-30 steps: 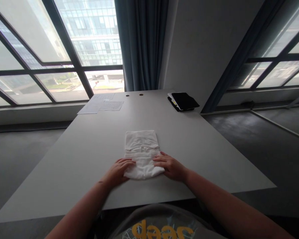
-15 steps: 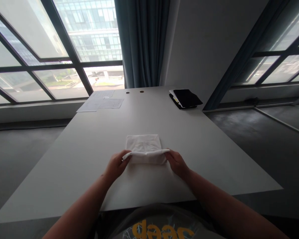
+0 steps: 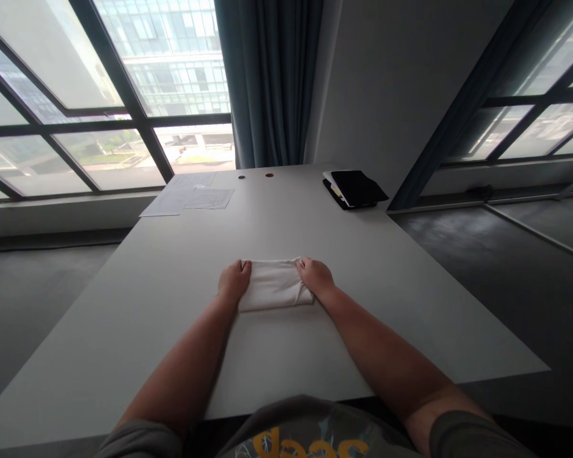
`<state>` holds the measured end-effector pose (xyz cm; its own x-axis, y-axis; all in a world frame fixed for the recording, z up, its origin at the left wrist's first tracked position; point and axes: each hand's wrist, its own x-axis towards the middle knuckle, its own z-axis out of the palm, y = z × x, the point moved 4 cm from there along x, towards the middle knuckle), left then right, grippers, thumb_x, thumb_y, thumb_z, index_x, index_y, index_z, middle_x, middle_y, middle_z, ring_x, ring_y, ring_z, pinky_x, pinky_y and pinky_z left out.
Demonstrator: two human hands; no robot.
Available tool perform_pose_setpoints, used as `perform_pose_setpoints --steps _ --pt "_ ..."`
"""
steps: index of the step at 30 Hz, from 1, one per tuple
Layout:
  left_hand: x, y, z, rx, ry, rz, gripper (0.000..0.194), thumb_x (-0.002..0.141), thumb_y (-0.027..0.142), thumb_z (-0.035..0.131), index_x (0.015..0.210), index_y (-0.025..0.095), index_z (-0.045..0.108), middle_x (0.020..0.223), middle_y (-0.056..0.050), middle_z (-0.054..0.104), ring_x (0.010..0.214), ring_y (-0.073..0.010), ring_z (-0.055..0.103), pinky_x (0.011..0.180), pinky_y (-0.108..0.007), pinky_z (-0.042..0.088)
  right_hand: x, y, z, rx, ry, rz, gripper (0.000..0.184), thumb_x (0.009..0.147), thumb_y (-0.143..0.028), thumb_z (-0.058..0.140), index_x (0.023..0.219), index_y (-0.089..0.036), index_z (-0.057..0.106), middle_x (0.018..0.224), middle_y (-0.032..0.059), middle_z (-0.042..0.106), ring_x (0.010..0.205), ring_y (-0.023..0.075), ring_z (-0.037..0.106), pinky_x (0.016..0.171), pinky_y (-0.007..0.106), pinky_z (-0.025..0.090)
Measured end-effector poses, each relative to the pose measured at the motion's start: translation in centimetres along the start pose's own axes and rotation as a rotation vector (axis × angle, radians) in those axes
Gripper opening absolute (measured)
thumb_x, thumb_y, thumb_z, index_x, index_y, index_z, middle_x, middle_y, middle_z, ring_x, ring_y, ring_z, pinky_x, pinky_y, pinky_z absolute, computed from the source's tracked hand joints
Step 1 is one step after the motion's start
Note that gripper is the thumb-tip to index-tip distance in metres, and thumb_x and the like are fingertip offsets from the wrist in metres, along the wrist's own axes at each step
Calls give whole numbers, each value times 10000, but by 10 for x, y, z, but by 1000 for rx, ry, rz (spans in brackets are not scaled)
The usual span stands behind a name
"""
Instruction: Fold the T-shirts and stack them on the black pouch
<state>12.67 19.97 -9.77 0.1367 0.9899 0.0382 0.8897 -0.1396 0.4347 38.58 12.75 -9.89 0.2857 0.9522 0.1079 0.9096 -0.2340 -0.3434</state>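
Note:
A folded white cloth (image 3: 273,286) lies on the white table (image 3: 286,356) in front of me. My left hand (image 3: 235,280) is closed on the cloth's far left corner, thumb and fingers pinching its edge. At the far right corner my right hand (image 3: 315,275) grips the fabric in the same way. The far edge runs nearly straight between both hands. Creases show near the right side, by my right wrist. The fingertips under the cloth are hidden.
Sheets of paper (image 3: 210,198) lie at the table's far left. A black folder-like stack (image 3: 358,189) sits at the far right. Two round holes (image 3: 269,175) pierce the table near its far edge. Behind hang blue curtains (image 3: 272,83) beside windows.
Both hands have moved away from me, carrying the cloth's raised near edge over to its far edge. The cloth now lies flatter, with that flap folded on top.

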Motion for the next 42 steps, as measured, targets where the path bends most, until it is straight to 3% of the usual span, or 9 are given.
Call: perform_pose_setpoints --steps 6,11,13,16,21,26,30,38,42 --pt "9 -8 -1 106 76 -24 362 1007 531 454 1007 229 654 960 -114 745 937 -305 691 771 -361 471 -3 1 -2 -126 -40 17 334 1058 -419 472 1124 -188 705 992 136 749 905 255 703 778 319 470" --pt "-1 24 -11 132 240 257 274 1022 368 483 1155 191 644 1238 -127 696 1160 -279 616 1026 -386 447 -15 -34 -21 -129 157 -150 420 1001 -252 529 1403 -148 588 1378 194 604 1236 303 564 1024 379 451" --pt "-11 40 -3 152 224 302 307 1049 358 427 1166 190 656 1276 -127 692 1197 -281 607 1068 -414 428 -20 -53 -15 -92 155 -263 476 997 -248 517 1456 -130 559 1458 193 562 1343 310 490 1145 407 374" --pt "-21 50 18 191 109 300 369 1050 334 416 1302 170 629 1423 -136 636 1368 -305 521 1137 -464 390 -22 -64 11 -60 15 -323 564 1012 -331 510 1523 -94 497 1528 206 524 1433 315 434 1228 454 278" --pt "-14 28 31 167 -28 364 475 1063 361 384 1497 224 519 1590 -72 506 1515 -266 375 1234 -473 315 -14 -45 40 -64 -91 -345 665 1042 -461 460 1584 -79 419 1628 209 410 1524 338 342 1269 497 187" --pt "-7 3 20 170 -88 410 538 1058 421 391 1554 228 467 1609 -69 479 1486 -254 420 1249 -429 310 -3 -21 38 -1 -151 -362 662 1050 -449 411 1596 -73 400 1649 172 389 1565 314 270 1279 475 195" --pt "-13 -9 18 218 -157 340 590 1058 435 376 1615 239 366 1677 -72 371 1537 -266 352 1266 -479 265 -3 -6 35 17 -202 -435 685 1040 -446 408 1614 -75 367 1685 149 321 1590 312 199 1282 471 212" --pt "-10 -21 4 153 -68 436 506 1054 423 360 1466 214 565 1460 -110 596 1355 -277 537 1164 -456 419 5 23 37 -2 -53 -377 685 1032 -462 411 1556 -23 453 1623 211 415 1563 356 261 1279 499 251" --pt "-7 -17 -1 136 5 458 497 1055 402 361 1434 179 593 1446 -118 608 1371 -294 518 1178 -475 409 13 31 39 7 15 -305 643 1033 -420 402 1482 22 532 1570 246 472 1553 377 268 1280 515 252"
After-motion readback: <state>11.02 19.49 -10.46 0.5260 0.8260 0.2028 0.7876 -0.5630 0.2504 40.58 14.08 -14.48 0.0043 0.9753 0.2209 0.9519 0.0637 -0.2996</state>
